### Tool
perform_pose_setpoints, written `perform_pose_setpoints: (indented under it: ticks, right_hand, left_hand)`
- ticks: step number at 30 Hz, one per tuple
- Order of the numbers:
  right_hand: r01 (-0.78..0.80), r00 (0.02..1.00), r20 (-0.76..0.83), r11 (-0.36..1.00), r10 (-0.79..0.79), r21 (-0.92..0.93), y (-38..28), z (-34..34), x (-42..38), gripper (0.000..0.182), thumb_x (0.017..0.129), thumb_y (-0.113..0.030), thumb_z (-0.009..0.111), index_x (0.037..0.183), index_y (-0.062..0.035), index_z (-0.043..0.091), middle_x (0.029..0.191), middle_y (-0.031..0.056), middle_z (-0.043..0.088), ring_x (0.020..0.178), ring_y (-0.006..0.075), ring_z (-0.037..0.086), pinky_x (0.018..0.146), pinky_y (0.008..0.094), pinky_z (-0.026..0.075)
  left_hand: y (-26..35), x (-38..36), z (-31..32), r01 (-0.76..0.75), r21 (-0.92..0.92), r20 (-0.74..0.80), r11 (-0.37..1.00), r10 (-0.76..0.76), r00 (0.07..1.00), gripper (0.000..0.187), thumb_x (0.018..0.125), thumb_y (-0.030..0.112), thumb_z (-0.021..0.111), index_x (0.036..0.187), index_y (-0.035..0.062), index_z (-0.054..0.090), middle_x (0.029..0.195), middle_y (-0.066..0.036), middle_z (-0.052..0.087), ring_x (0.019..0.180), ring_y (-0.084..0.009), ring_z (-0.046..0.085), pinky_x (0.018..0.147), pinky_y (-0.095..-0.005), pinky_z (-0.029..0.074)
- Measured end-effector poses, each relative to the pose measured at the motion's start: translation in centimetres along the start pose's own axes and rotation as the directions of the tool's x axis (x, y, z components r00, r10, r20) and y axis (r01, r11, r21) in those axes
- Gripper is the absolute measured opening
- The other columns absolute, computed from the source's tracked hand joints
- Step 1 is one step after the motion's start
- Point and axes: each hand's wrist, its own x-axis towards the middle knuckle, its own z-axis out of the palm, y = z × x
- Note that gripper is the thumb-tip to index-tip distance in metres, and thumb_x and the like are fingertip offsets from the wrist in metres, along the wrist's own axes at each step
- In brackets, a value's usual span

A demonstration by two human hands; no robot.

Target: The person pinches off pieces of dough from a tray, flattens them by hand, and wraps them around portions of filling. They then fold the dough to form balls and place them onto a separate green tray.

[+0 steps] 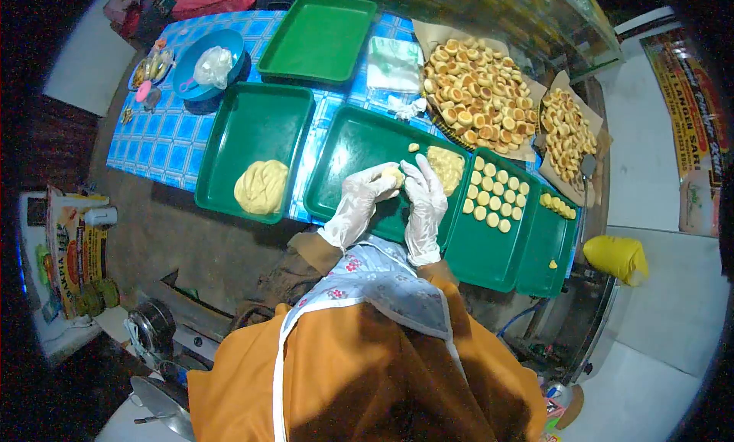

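Over a green tray (348, 147), my gloved left hand (358, 201) is closed round a small piece of pale dough (394, 176). Facing it is my gloved right hand (424, 209), its fingers raised and slightly apart close to the piece; whether it touches the dough is unclear. Behind my right hand a larger dough mass (446, 169) lies in the same tray, with a small dough bit (414, 147) beside it. To the right, rows of round dough pieces (498, 188) sit in another green tray (478, 255).
A dough ball (261, 188) rests in the left tray (252, 113). Farther back are a green tray (317, 38), a blue bowl (202, 90) and a stack of white paper (394, 63). Baked pieces (482, 90) fill a basket at back right. A narrow tray (547, 243) stands right.
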Motion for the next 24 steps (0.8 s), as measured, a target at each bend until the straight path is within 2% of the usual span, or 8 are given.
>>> perform_pose_setpoints:
  ticks: [3,8,12,14,17,20,21,24]
  right_hand:
    - [-0.035,0.999,0.036,0.998,0.037,-0.058,0.1,-0.5,0.3,0.054,0.094,-0.012,0.068,0.142,0.0078,0.053,0.126,0.0137,0.068,0.111,0.0166,0.065,0.099,0.0289,0.050]
    - [-0.060,0.996,0.056,0.993,0.066,-0.097,0.5,-0.5,0.5,0.045,0.094,-0.017,0.069,0.132,0.0060,0.064,0.125,0.0110,0.069,0.108,0.0144,0.065,0.097,0.0272,0.050]
    - [-0.025,0.992,-0.125,0.954,-0.014,-0.298,-1.1,-2.9,1.8,0.035,0.092,-0.017,0.072,0.122,0.0003,0.072,0.115,0.0058,0.073,0.098,0.0110,0.065,0.087,0.0231,0.050]
    - [0.004,0.953,-0.280,0.930,-0.116,-0.368,-2.0,-5.1,2.5,0.034,0.091,-0.016,0.073,0.121,0.0002,0.073,0.108,0.0044,0.074,0.087,0.0100,0.065,0.077,0.0219,0.051]
    - [-0.041,0.980,-0.190,0.864,-0.064,-0.501,-0.1,-10.9,3.7,0.026,0.085,-0.006,0.072,0.109,0.0033,0.076,0.090,0.0050,0.074,0.070,0.0088,0.062,0.064,0.0218,0.048]
    - [-0.056,0.997,0.000,0.700,0.080,-0.712,2.7,-12.9,3.2,0.022,0.084,-0.003,0.070,0.103,0.0041,0.077,0.092,0.0069,0.075,0.074,0.0119,0.065,0.068,0.0243,0.051]
    - [-0.044,0.997,0.004,0.636,0.074,-0.771,3.5,-13.3,2.7,0.019,0.083,-0.004,0.069,0.099,0.0037,0.078,0.093,0.0102,0.077,0.079,0.0182,0.069,0.074,0.0300,0.054]
    - [0.083,0.996,0.091,0.231,0.023,-0.969,6.1,-14.1,2.2,0.019,0.085,-0.012,0.068,0.101,-0.0059,0.077,0.097,0.0161,0.075,0.092,0.0338,0.071,0.082,0.0413,0.056]
  left_hand:
    - [1.7,0.2,-0.1,-0.023,0.364,0.074,0.931,-0.005,0.997,0.048,0.096,0.018,0.068,0.138,-0.0028,0.059,0.122,-0.008,0.069,0.103,-0.0154,0.067,0.091,-0.0280,0.055]
    - [0.5,0.4,-0.9,0.022,0.136,0.002,0.990,-0.023,1.000,0.047,0.095,0.021,0.070,0.135,-0.0016,0.061,0.117,-0.008,0.069,0.103,-0.0193,0.069,0.089,-0.0305,0.057]
    - [0.7,0.5,-2.4,0.077,-0.171,-0.007,0.982,-0.080,0.997,0.043,0.096,0.016,0.069,0.132,-0.0055,0.059,0.114,-0.013,0.068,0.104,-0.0250,0.070,0.091,-0.0350,0.060]
    - [1.2,0.0,-3.0,0.052,-0.223,-0.024,0.973,-0.059,0.998,0.043,0.096,0.011,0.067,0.134,-0.0068,0.057,0.116,-0.016,0.067,0.110,-0.0302,0.070,0.092,-0.0374,0.061]
    - [1.3,0.0,-3.8,0.074,-0.193,-0.086,0.978,-0.092,0.992,0.046,0.097,0.010,0.067,0.135,-0.0103,0.054,0.113,-0.018,0.069,0.106,-0.0292,0.071,0.092,-0.0365,0.060]
    - [1.8,-0.3,-3.2,0.068,-0.091,-0.073,0.994,-0.075,0.994,0.049,0.098,0.011,0.066,0.139,-0.0102,0.050,0.110,-0.017,0.070,0.103,-0.0275,0.072,0.091,-0.0359,0.060]
    - [1.4,-0.1,-3.4,0.063,-0.072,-0.070,0.995,-0.068,0.995,0.053,0.099,0.013,0.064,0.143,-0.0107,0.045,0.111,-0.017,0.070,0.101,-0.0265,0.072,0.091,-0.0351,0.060]
    - [1.1,-0.2,-3.8,0.070,-0.131,-0.019,0.989,-0.073,0.997,0.056,0.099,0.011,0.064,0.145,-0.0111,0.041,0.117,-0.019,0.067,0.106,-0.0267,0.070,0.092,-0.0347,0.059]
